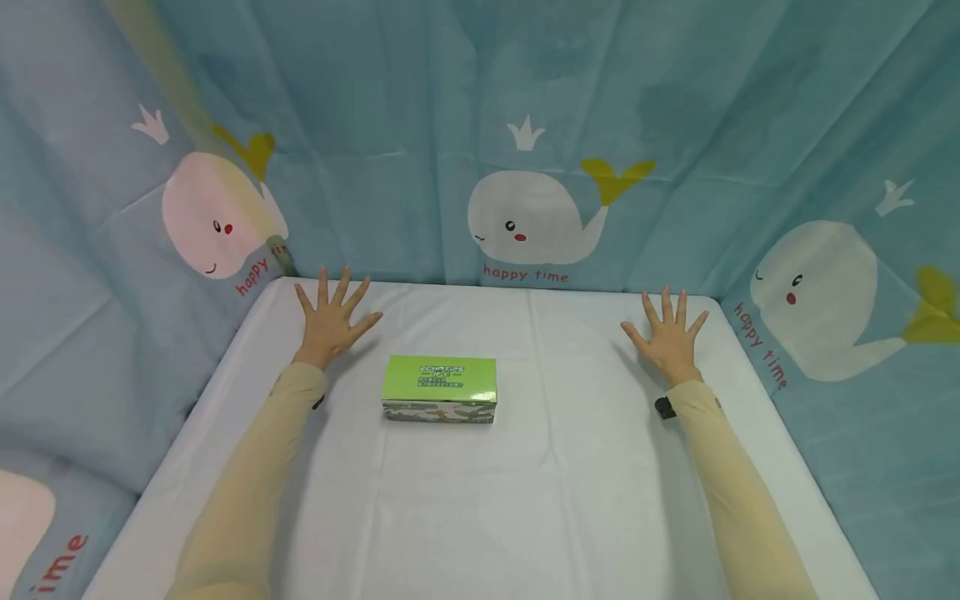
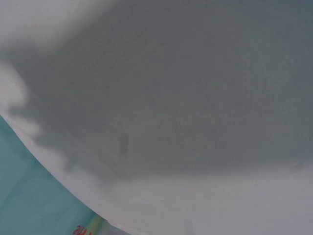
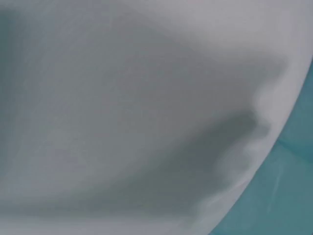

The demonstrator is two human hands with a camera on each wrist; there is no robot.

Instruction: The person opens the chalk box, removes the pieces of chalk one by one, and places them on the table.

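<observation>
A box [image 1: 439,388] with a bright green top and a camouflage-patterned side lies on the white-covered table [image 1: 465,508], left of the middle. My left hand [image 1: 327,327] is spread with straight fingers near the table's far left corner, beyond the box and to its left. On the far right side, my right hand [image 1: 669,340] is spread the same way, well apart from the box. Neither hand holds anything. Both wrist views show only the white cloth with arm and hand shadows, plus a strip of blue curtain; no fingers appear there.
A blue curtain [image 1: 360,200] printed with white whales hangs behind the table and along both sides. The table's far edge runs just beyond the fingertips. A small black device [image 1: 664,407] sits at the right wrist.
</observation>
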